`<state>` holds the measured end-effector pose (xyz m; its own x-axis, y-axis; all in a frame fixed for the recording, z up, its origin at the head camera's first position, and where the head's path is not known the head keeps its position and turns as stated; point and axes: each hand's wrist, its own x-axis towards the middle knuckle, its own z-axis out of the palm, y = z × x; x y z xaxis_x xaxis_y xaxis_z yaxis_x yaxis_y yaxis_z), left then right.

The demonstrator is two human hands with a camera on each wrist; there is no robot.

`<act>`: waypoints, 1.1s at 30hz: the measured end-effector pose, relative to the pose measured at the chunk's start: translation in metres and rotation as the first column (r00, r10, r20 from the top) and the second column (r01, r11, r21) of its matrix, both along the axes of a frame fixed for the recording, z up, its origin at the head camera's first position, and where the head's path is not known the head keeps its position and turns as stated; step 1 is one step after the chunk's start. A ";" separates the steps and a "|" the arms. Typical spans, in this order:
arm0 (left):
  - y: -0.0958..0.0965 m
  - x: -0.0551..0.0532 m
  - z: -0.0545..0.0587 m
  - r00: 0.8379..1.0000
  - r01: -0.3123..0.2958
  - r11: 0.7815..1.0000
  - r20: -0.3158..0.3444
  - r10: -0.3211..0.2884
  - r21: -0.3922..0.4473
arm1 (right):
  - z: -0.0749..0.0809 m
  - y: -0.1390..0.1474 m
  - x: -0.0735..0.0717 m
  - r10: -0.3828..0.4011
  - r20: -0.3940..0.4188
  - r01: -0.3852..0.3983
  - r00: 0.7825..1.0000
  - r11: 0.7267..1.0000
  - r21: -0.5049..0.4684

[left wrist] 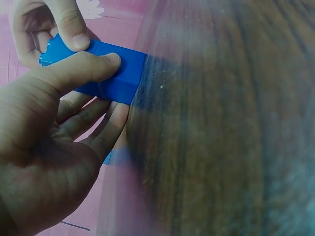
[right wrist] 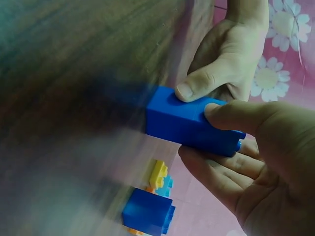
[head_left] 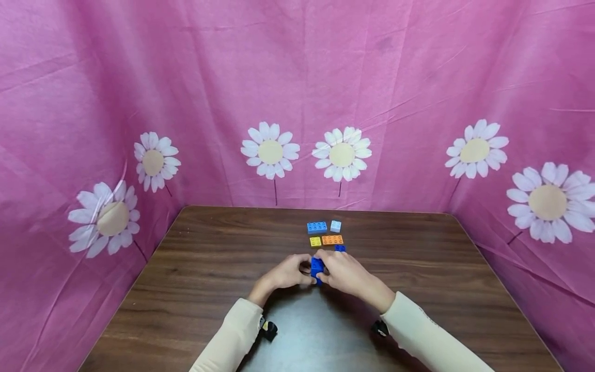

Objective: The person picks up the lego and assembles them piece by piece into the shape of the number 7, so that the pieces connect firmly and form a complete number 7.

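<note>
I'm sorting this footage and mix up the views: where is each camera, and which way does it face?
Head: worn on the head, facing forward and down over the table to the pink cloth; both sleeves, left hand and right hand show.
Left wrist: worn there, facing the left hand and blue stack; right hand shows too.
Right wrist: worn there, facing the right hand and blue stack; left hand shows too.
Both wrist views share the blue stack and hands.
</note>
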<state>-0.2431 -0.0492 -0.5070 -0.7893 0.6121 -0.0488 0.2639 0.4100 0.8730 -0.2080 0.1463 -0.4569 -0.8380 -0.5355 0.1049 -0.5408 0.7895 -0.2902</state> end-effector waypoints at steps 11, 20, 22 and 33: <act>0.002 0.002 -0.001 1.000 -0.025 0.999 0.001 0.025 -0.020 | -0.003 0.027 0.000 0.049 -0.002 -0.049 0.999 0.994 -0.099; 0.001 0.006 -0.001 0.999 -0.044 0.999 -0.005 0.044 -0.011 | -0.008 0.060 -0.023 -0.098 -0.053 0.082 0.994 0.967 -0.242; 0.001 0.006 -0.001 0.999 -0.045 0.999 -0.003 0.045 0.021 | -0.013 0.065 -0.027 -0.104 -0.054 0.086 0.993 0.958 -0.273; -0.002 0.009 -0.002 0.996 -0.077 0.958 0.054 0.065 0.276 | -0.045 0.068 -0.045 -0.134 0.138 0.178 0.981 0.906 -0.385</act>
